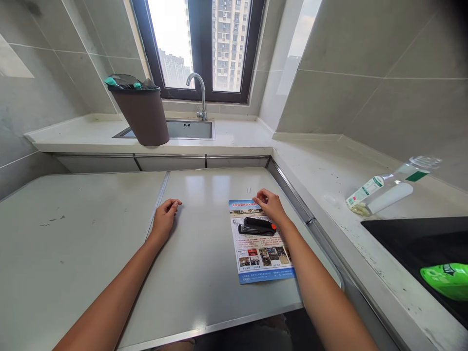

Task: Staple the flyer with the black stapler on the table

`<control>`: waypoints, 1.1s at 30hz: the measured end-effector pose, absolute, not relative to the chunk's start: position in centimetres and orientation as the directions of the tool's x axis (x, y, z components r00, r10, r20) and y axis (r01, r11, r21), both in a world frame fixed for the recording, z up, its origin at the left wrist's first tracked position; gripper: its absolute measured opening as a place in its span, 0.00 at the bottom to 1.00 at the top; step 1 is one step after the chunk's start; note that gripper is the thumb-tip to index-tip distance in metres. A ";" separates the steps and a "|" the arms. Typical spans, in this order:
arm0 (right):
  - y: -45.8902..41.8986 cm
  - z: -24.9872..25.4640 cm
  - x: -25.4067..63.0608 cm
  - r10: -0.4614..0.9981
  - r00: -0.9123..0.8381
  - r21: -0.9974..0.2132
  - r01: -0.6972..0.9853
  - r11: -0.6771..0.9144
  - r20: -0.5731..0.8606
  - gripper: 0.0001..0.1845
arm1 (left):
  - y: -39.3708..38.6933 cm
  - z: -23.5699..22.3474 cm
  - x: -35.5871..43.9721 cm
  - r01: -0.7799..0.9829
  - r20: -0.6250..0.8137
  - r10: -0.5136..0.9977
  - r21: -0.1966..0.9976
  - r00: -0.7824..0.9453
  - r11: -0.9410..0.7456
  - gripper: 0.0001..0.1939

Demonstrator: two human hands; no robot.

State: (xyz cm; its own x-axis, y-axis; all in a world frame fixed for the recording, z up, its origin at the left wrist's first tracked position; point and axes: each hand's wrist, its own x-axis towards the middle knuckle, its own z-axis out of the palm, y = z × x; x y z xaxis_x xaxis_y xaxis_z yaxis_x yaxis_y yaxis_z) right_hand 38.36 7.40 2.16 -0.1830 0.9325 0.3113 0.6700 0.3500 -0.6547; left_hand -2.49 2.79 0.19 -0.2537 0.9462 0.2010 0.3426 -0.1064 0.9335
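Observation:
My left hand (166, 218) rests on the pale tabletop (204, 234) with its fingers curled together, and nothing shows in it. Over the top edge of a printed flyer (266, 274), my right hand (270, 204) has its thumb and fingers drawn into a pinch. Whatever may be between those fingertips is hidden. A black stapler (256, 227) with an orange-red spot at one end lies across the flyer, just below my right hand. Just beyond the flyer, a small, thin pale strip (249, 190) lies on the table; its kind is unclear.
A brown bin (142, 117) holding bottles stands tilted at the sink (190, 129), beside the faucet (201, 95). On the right counter (321, 165) a clear bottle (387, 187) leans over. A green bottle or pack (446, 280) lies on a black surface (405, 243).

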 end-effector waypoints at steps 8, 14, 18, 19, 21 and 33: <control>9.0 -0.8 37.5 0.867 -0.278 -0.466 0.754 0.463 0.413 0.12 | 2.7 2.4 -4.6 -0.108 0.147 0.968 0.979 -0.205 -0.171 0.08; 9.8 -2.2 37.3 0.927 -0.321 -0.328 0.869 0.369 0.192 0.29 | 2.0 3.3 -7.4 -0.539 0.135 0.979 0.819 -0.150 -0.195 0.09; 10.1 -2.2 36.9 0.944 -0.326 -0.257 0.909 0.329 0.058 0.32 | 2.0 3.2 -8.1 -0.714 0.144 0.974 0.663 -0.175 -0.227 0.09; 10.1 -2.1 36.6 0.944 -0.327 -0.248 0.912 0.328 0.047 0.32 | 2.0 3.1 -8.2 -0.732 0.146 0.972 0.640 -0.182 -0.233 0.08; 10.1 -1.9 35.3 0.940 -0.337 -0.241 0.910 0.337 0.043 0.32 | 2.1 3.1 -8.2 -0.756 0.146 0.971 0.609 -0.191 -0.240 0.09; 8.2 -1.7 14.1 0.852 -0.517 -0.323 0.795 0.514 0.081 0.33 | 2.1 3.1 -8.6 -0.788 0.165 0.967 0.560 -0.196 -0.255 0.10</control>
State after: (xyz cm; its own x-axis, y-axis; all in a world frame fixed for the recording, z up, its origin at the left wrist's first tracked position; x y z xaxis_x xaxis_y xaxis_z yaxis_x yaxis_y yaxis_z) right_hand 14.12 8.24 -1.67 -0.5173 0.8519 0.0815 0.7949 0.5136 -0.3231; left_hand -8.63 2.15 3.09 -0.1958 0.9667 0.1650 -0.7880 -0.2553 0.5602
